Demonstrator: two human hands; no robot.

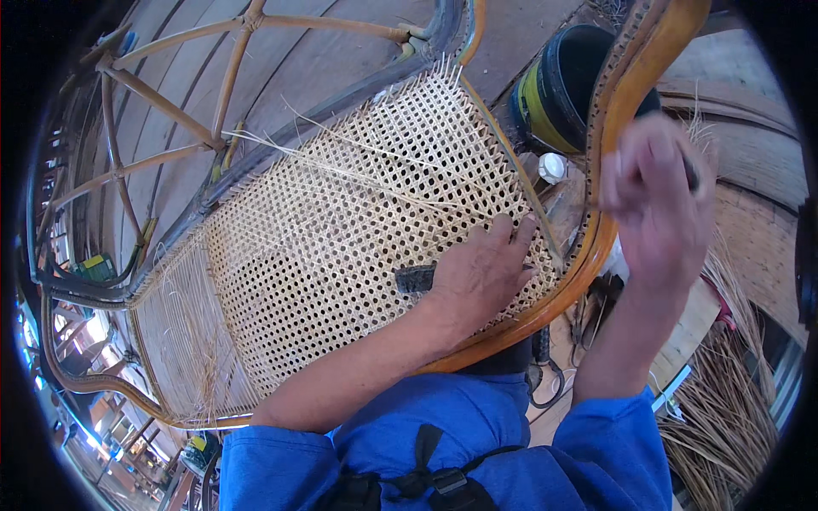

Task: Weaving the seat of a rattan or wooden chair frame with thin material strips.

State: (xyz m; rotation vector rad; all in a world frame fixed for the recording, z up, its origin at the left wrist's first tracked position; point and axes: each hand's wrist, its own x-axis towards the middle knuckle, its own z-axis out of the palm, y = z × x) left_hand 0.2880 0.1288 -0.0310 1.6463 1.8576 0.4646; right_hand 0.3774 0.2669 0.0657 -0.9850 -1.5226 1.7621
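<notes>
Woven cane webbing stretches across a curved wooden chair frame in front of me. My left hand lies on the webbing near its right edge, fingers pointing at the row of holes along the frame. A tool with a black, wrapped-looking handle sticks out from under that palm; its working end is hidden. Raised above the frame at the right, my right hand is curled and blurred by motion. Something dark shows at its outer side, too unclear to name. Loose pale cane strands trail over the webbing.
Behind the frame's right curve stands a black bucket with a yellow-green band. A small white round object is beside it. Long dry cane strips lie at the lower right. Another bent-pole frame occupies the upper left over floorboards.
</notes>
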